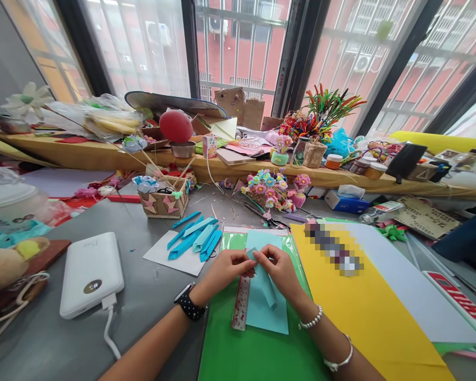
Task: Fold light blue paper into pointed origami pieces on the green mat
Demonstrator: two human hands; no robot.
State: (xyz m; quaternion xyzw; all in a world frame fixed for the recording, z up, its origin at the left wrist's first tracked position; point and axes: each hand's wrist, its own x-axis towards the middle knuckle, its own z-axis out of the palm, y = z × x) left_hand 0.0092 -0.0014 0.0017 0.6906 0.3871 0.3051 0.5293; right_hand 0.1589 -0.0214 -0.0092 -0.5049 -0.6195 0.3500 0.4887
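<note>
Both of my hands meet over a green folder. My left hand and my right hand pinch the upper end of a folded light-blue paper strip, whose lower end slants down to the right. Beneath it lies a flat sheet of light-blue paper. A patterned ruler rests along that sheet's left edge, under my left hand. Several folded blue paper strips are piled on a white sheet to the left of the folder.
At left stands a white power bank with a cable plugged in. A yellow sheet lies at right. Behind are a cardboard box of craft items, bunches of small flowers, a tissue box and a crowded ledge under the windows.
</note>
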